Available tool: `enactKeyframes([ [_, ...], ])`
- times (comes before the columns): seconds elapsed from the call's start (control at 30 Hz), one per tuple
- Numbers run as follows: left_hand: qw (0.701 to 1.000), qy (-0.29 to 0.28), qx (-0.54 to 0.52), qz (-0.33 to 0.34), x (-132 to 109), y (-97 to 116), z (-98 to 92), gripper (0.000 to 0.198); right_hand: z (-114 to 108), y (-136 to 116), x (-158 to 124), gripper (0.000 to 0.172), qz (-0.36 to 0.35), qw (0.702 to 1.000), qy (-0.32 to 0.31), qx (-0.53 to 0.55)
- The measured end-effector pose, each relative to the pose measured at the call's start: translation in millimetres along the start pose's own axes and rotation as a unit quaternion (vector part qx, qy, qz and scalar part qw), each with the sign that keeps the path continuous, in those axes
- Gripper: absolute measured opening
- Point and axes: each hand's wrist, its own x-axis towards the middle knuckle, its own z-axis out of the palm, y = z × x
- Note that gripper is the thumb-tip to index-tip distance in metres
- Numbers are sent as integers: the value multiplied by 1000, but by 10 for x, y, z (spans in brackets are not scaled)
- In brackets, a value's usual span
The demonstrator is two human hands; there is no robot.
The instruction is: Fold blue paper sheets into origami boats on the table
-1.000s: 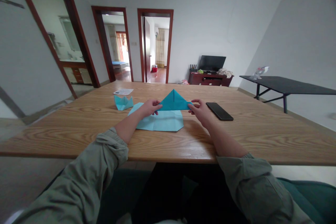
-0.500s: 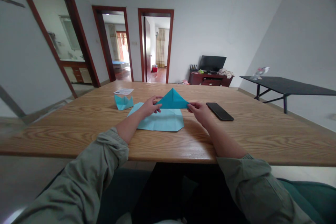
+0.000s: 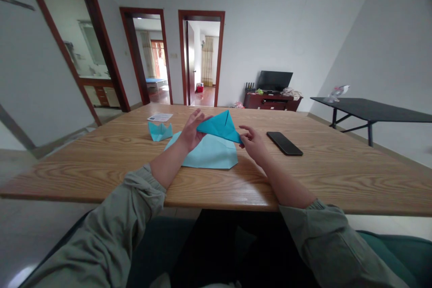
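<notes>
The folded paper (image 3: 219, 127) is of a strong turquoise blue, with one dark line near its peak. The flat sheet (image 3: 209, 156) is paler blue, and the small paper shape (image 3: 159, 133) is light turquoise. The table (image 3: 118, 166) is light brown with darker wood grain. The phone (image 3: 284, 143) is black, the sleeves (image 3: 101, 229) are grey-green, and the door frames (image 3: 221, 58) are reddish brown.

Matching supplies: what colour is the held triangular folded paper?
The triangular folded paper is bright blue, clearest in the head view.

Left hand (image 3: 191, 134), folded blue paper (image 3: 221, 126) partly hide pale sheet (image 3: 211, 156); white leaflet (image 3: 159, 117): print too small.
</notes>
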Motion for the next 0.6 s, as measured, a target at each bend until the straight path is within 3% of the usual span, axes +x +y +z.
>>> enactKeyframes([
  [0.17, 997, -60, -29, -30, -122, 67, 171, 73, 182, -78, 44, 46, 28, 997, 39, 55],
  [0.37, 998, -60, 31, -12, -162, 81, 273, 68, 322, -138, 145, 39, 145, 961, 129, 197],
  [0.47, 999, -20, 29, 27, -87, -32, 293, 57, 457, -156, 145, 38, 156, 964, 108, 189],
  [0.6, 994, 91, 38, 49, 32, -169, 223, 61, 587, -118, 89, 37, 74, 992, 50, 83],
])
